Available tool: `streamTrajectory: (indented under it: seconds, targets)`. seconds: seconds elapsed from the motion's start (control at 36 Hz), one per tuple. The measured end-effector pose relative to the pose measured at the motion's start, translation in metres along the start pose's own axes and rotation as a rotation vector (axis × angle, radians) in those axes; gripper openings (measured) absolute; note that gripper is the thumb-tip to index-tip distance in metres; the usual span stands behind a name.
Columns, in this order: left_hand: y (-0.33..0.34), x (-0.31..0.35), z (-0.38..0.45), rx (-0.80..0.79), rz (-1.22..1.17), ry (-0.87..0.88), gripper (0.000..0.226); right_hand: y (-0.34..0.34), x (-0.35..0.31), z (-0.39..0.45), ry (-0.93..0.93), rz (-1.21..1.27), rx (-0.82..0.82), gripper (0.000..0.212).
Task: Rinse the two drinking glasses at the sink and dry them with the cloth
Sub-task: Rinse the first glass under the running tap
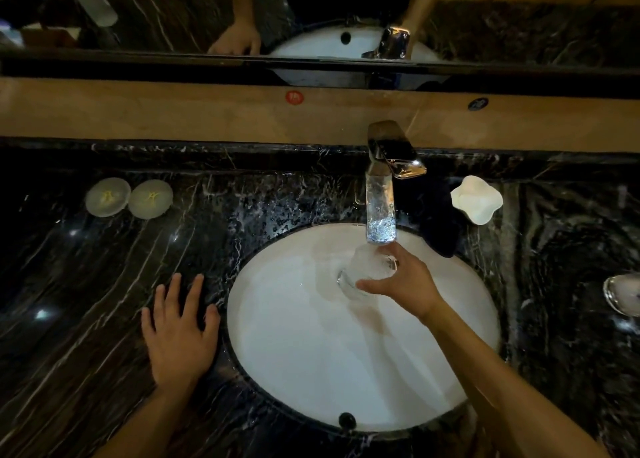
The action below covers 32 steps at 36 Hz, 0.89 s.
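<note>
My right hand (403,286) grips a clear drinking glass (363,270) inside the white oval sink (294,353), right under the chrome faucet (384,187). Water fills the glass and looks foamy. My left hand (180,329) rests flat on the black marble counter (86,284) just left of the sink, fingers spread. A second glass (623,293) stands at the far right edge of the counter, partly cut off by the frame. A dark cloth (440,222) lies on the counter to the right of the faucet.
Two round white lids or coasters (128,198) lie at the back left of the counter. A white wavy dish (476,199) stands behind the cloth. A mirror (346,17) runs along the back wall. The counter around the sink is wet.
</note>
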<state>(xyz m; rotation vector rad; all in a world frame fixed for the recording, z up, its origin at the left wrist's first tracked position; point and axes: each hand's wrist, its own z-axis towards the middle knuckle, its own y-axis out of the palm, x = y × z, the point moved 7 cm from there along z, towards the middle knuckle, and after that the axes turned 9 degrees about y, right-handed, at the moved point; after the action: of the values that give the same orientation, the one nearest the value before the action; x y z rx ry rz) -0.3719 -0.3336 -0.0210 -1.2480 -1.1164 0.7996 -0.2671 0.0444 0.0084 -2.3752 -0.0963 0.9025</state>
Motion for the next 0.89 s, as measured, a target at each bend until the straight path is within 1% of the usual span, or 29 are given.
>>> streamTrajectory:
  seconds: [0.08,0.14,0.22,0.31,0.39,0.47,0.53,0.58,0.64,0.72,0.78,0.89]
  targets:
    - [0.000,-0.001,0.001,-0.009,0.003,-0.004,0.064,0.003,-0.003,-0.002,-0.015,0.055,0.087,0.080]
    - [0.000,-0.001,0.001,-0.018,0.003,-0.011,0.065,0.002,-0.004,-0.001,-0.029,0.014,0.118,0.080]
    - [0.000,0.001,0.001,-0.017,0.002,-0.013,0.065,0.003,-0.003,0.002,-0.021,-0.060,0.065,0.084]
    - [0.000,0.000,0.001,-0.016,0.005,-0.015,0.065,0.004,-0.002,0.001,-0.025,-0.014,0.056,0.083]
    - [0.000,-0.001,0.001,-0.020,0.008,-0.013,0.065,0.006,-0.003,-0.003,-0.025,0.050,0.143,0.083]
    - [0.000,0.000,0.001,-0.025,0.010,-0.011,0.065,0.003,-0.004,-0.003,-0.023,0.035,0.199,0.083]
    - [0.001,0.000,0.002,-0.028,0.011,-0.012,0.065,0.002,-0.004,0.001,-0.008,-0.008,0.154,0.083]
    - [0.002,-0.001,0.002,-0.030,0.014,-0.012,0.065,0.001,-0.002,0.004,0.025,0.008,0.087,0.080]
    - [0.002,-0.001,0.001,-0.029,0.017,-0.013,0.065,0.004,0.003,0.007,0.075,0.135,0.018,0.074]
    - [0.001,-0.001,0.001,-0.028,0.019,-0.011,0.064,0.012,0.012,0.011,0.181,0.500,-0.094,0.056]
    - [0.002,-0.001,0.001,-0.029,0.021,-0.012,0.064,0.018,0.012,0.010,0.227,0.694,-0.164,0.050]
    - [0.001,-0.001,0.001,-0.027,0.019,-0.010,0.064,0.025,0.016,0.012,0.323,0.883,-0.230,0.047]
